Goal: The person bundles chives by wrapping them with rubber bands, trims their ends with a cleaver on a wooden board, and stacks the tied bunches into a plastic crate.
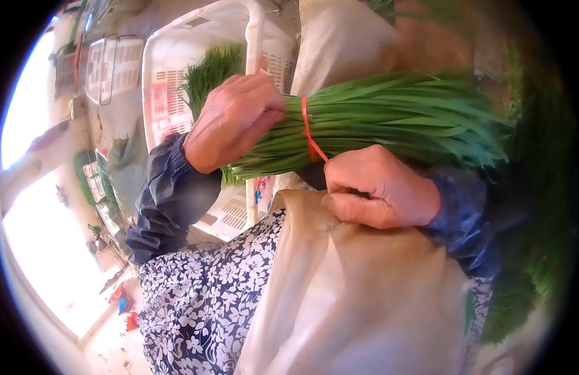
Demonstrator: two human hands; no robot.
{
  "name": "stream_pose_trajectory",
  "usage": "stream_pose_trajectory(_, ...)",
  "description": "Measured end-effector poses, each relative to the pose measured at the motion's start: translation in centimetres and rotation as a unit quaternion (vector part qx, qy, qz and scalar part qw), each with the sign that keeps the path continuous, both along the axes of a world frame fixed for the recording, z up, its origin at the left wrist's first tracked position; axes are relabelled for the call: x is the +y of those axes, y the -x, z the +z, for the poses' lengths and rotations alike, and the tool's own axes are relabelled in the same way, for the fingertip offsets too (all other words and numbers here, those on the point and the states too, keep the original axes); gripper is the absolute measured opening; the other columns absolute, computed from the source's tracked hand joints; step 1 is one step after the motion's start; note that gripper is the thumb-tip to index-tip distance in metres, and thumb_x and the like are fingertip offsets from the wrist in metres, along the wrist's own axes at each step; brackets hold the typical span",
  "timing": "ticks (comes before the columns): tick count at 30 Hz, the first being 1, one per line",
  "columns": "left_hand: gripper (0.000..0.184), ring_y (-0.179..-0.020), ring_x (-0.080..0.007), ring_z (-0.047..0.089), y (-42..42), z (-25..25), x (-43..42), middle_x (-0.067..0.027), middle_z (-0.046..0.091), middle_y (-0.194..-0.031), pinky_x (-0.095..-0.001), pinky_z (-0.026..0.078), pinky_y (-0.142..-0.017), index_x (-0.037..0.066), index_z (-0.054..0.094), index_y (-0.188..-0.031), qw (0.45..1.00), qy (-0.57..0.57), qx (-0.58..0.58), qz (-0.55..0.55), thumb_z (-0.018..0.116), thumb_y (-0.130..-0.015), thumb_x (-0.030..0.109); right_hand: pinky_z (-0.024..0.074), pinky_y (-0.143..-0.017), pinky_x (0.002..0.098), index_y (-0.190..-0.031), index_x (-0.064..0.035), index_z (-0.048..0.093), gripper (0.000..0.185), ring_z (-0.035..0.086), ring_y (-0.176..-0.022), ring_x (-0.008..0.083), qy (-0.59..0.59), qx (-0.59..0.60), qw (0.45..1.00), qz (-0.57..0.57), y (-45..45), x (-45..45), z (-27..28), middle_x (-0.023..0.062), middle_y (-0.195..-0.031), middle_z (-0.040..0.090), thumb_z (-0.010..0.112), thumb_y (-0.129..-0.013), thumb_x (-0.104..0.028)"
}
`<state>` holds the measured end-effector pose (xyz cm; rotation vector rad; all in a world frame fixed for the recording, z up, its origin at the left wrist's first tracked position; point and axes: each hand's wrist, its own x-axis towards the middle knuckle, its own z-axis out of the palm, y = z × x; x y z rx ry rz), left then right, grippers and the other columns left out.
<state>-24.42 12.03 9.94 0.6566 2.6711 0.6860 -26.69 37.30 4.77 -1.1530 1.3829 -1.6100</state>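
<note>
A thick bunch of garlic chives (389,115), with long flat green leaves, lies crosswise above my lap. My left hand (239,119) is closed around its left part. A red tie band (307,122) wraps the bunch just right of that hand. Its end runs down to my right hand (380,187), whose fingers are closed on it below the bunch. The fingertips of my left hand are partly hidden behind the leaves. Leaf tips spread out to the right.
A white plastic crate (255,40) stands behind my left hand, with more cut greens (217,65) inside. A pale apron (358,294) covers my lap beside flowered cloth (202,300). More crates (114,69) stand at the far left. Leafy greens (520,300) lie at the right.
</note>
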Motion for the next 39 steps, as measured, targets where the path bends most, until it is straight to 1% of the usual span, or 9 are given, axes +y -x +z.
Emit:
stream_pose_trajectory(4,0.006,-0.078,-0.0227,0.060,-1.6,-0.1,-1.3,-0.0072,0.058,-0.081,-0.0355,0.047,-0.073,0.002,0.058,-0.090,0.978,-0.138,-0.019,0.154,0.062,-0.087,0.004,0.0443,-0.058,0.0445,-0.072,0.0007,0.054,0.021,0.055,-0.063,0.0397,-0.034,-0.048,0.998,0.015,0.4,0.2,-0.5,0.0199,-0.068,0.056,0.060,-0.081,-0.017)
stream_pose_trajectory(11,0.026,-0.074,-0.0183,0.051,-1.1,1.9,-5.9,-0.0038,0.046,-0.075,-0.0386,0.049,-0.084,0.008,0.045,-0.078,0.800,-0.445,-0.047,0.399,0.051,-0.099,0.023,0.0421,-0.055,0.0432,-0.071,0.0006,0.051,0.022,0.053,-0.061,0.0392,-0.033,-0.020,0.999,0.012,0.2,0.2,-1.1,0.0194,-0.067,0.054,0.061,-0.080,-0.017)
stream_pose_trajectory(13,0.025,-0.083,-0.0210,0.052,0.9,3.8,-6.8,-0.0068,0.050,-0.087,-0.0419,0.046,-0.090,0.005,0.054,-0.095,0.705,-0.600,-0.121,0.358,0.053,-0.099,0.030,0.0420,-0.055,0.0431,-0.070,0.0003,0.051,0.023,0.053,-0.061,0.0392,-0.029,-0.009,1.000,0.008,0.1,0.1,-1.6,0.0191,-0.067,0.054,0.062,-0.080,-0.017)
stream_pose_trajectory(15,0.041,-0.097,-0.0258,0.055,2.7,3.5,-0.5,-0.0147,0.054,-0.112,-0.0462,0.044,-0.097,-0.001,0.053,-0.122,0.798,-0.518,-0.049,0.304,0.055,-0.097,0.032,0.0419,-0.054,0.0430,-0.069,0.0000,0.051,0.023,0.053,-0.061,0.0393,-0.018,0.002,1.000,0.008,0.2,-0.2,-1.8,0.0189,-0.067,0.054,0.062,-0.080,-0.017)
stream_pose_trajectory(17,0.056,-0.114,-0.0289,0.055,4.6,2.1,1.7,-0.0208,0.052,-0.135,-0.0430,0.042,-0.102,0.007,0.048,-0.140,0.964,-0.266,-0.015,0.006,0.066,-0.089,0.021,0.0424,-0.054,0.0434,-0.068,-0.0004,0.051,0.024,0.054,-0.060,0.0402,-0.025,0.030,0.999,-0.014,0.7,0.0,-1.9,0.0190,-0.065,0.054,0.064,-0.080,-0.017)
stream_pose_trajectory(18,0.048,-0.109,-0.0285,0.057,5.4,1.3,1.3,-0.0185,0.056,-0.125,-0.0409,0.044,-0.097,0.005,0.055,-0.129,0.980,-0.196,-0.019,-0.033,0.069,-0.085,0.016,0.0424,-0.054,0.0434,-0.068,-0.0004,0.051,0.024,0.054,-0.060,0.0402,-0.024,0.035,0.999,-0.027,1.0,0.0,-2.0,0.0190,-0.065,0.054,0.064,-0.080,-0.017)
stream_pose_trajectory(22,0.021,-0.091,-0.0283,0.061,3.7,1.2,0.2,-0.0116,0.062,-0.097,-0.0373,0.047,-0.081,0.001,0.066,-0.098,0.989,-0.037,-0.136,-0.035,0.073,-0.078,0.004,0.0447,-0.054,0.0459,-0.068,-0.0008,0.054,0.020,0.056,-0.059,0.0416,-0.030,0.004,0.999,-0.019,0.0,-0.1,-0.4,0.0204,-0.064,0.056,0.064,-0.078,-0.015)
stream_pose_trajectory(32,0.015,-0.078,-0.0271,0.061,3.5,0.0,0.1,-0.0099,0.061,-0.083,-0.0343,0.048,-0.068,-0.001,0.065,-0.089,0.983,-0.094,-0.153,-0.050,0.073,-0.079,0.006,0.0468,-0.054,0.0465,-0.065,-0.0002,0.057,0.017,0.058,-0.059,0.0423,-0.011,0.007,0.999,-0.053,-0.6,0.2,-0.6,0.0215,-0.063,0.057,0.063,-0.075,-0.012)
stream_pose_trajectory(39,0.015,-0.074,-0.0282,0.059,1.5,0.6,1.8,-0.0106,0.056,-0.080,-0.0381,0.048,-0.065,0.002,0.058,-0.082,0.989,0.071,0.058,-0.119,0.069,-0.073,0.000,0.0462,-0.054,0.0460,-0.065,0.0007,0.057,0.018,0.058,-0.060,0.0427,-0.024,-0.024,0.999,-0.039,-0.4,0.5,-0.6,0.0224,-0.064,0.057,0.063,-0.076,-0.013)
